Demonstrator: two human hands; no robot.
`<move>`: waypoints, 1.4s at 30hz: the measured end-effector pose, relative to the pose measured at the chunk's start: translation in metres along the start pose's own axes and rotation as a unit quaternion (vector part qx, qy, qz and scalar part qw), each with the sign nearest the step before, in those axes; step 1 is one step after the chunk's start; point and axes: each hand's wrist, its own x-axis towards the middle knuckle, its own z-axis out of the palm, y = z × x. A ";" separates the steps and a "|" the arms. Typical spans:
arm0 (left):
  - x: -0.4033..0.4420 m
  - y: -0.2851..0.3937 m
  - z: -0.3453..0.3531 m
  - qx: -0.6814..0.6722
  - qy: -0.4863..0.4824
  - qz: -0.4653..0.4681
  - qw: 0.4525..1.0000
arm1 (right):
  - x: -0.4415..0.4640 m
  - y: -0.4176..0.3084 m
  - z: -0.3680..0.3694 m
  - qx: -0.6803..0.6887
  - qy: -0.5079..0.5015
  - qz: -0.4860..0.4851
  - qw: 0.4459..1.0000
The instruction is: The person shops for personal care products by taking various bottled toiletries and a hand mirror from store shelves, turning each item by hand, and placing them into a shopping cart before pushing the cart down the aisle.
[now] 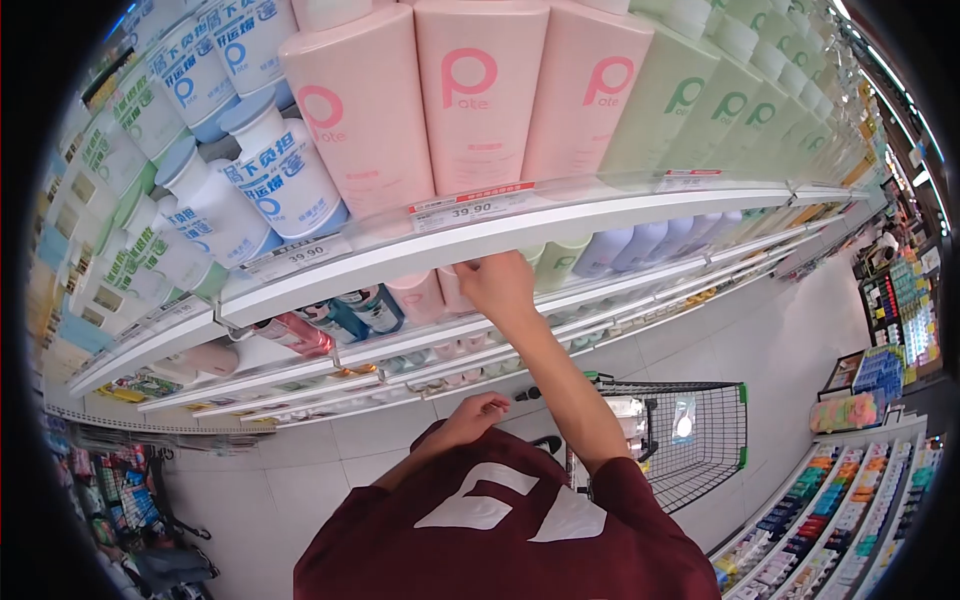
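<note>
My right hand (497,285) reaches under the front edge of the upper shelf (440,240) into the row below. Its fingers curl at the top of a pink bottle (454,292), and the fingertips are partly hidden by the shelf. Another pink bottle (415,296) is just left of it, and a light green bottle (562,262) stands to the right. In front of my chest, my left hand (478,415) hangs in the air with loosely bent fingers and holds nothing visible.
Large pink bottles (480,100), green bottles (668,105) and white-and-blue tubs (283,175) crowd the upper shelf. A wire shopping cart (700,440) with goods inside is on the tiled floor at my right. Another product shelf (830,500) curves along the lower right.
</note>
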 end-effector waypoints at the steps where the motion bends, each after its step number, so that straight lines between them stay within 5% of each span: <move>1: -0.004 0.003 -0.003 -0.003 -0.001 0.001 1.000 | 0.001 0.003 0.003 0.031 -0.001 0.002 1.000; 6: -0.008 0.033 -0.013 -0.013 0.074 0.053 0.996 | -0.003 0.008 -0.001 0.077 -0.074 0.043 0.993; 11: -0.006 0.061 -0.033 0.074 0.207 0.143 0.965 | -0.034 0.003 -0.008 0.127 0.072 -0.074 0.987; 16: -0.013 0.096 -0.041 0.137 0.293 0.168 0.931 | -0.060 -0.013 -0.028 0.147 0.118 -0.071 0.979; 18: -0.019 0.105 -0.038 0.224 0.409 0.312 0.828 | -0.077 -0.023 -0.044 0.149 0.118 -0.066 0.979; 20: -0.020 0.123 -0.040 0.245 0.426 0.342 0.801 | -0.096 -0.034 -0.067 0.138 0.080 -0.108 0.981; 22: -0.024 0.153 -0.042 0.264 0.372 0.382 0.804 | -0.113 -0.044 -0.087 0.173 0.080 -0.128 0.973; 24: -0.021 0.154 -0.045 0.117 0.215 0.340 0.908 | -0.131 -0.052 -0.108 0.241 0.043 -0.134 0.960; 27: -0.019 0.155 -0.048 0.217 0.030 0.247 0.944 | -0.134 -0.068 -0.129 0.237 0.063 -0.096 0.965; 29: -0.016 0.157 -0.034 0.018 -0.094 0.211 0.973 | -0.137 -0.065 -0.142 0.147 -0.007 -0.012 0.989; 32: -0.027 0.172 0.011 -0.268 -0.082 0.212 0.936 | -0.147 -0.025 -0.133 0.153 0.025 0.005 0.988; 34: -0.033 0.155 0.012 -0.268 -0.117 0.144 0.945 | -0.161 0.003 -0.116 0.278 -0.009 0.067 0.958; 36: -0.030 0.142 0.015 -0.265 -0.150 0.077 0.949 | -0.179 0.002 -0.097 0.486 0.047 0.187 0.852; 42: -0.016 0.140 0.029 -0.262 -0.174 0.002 0.949 | -0.198 0.017 -0.083 0.580 0.167 0.298 0.740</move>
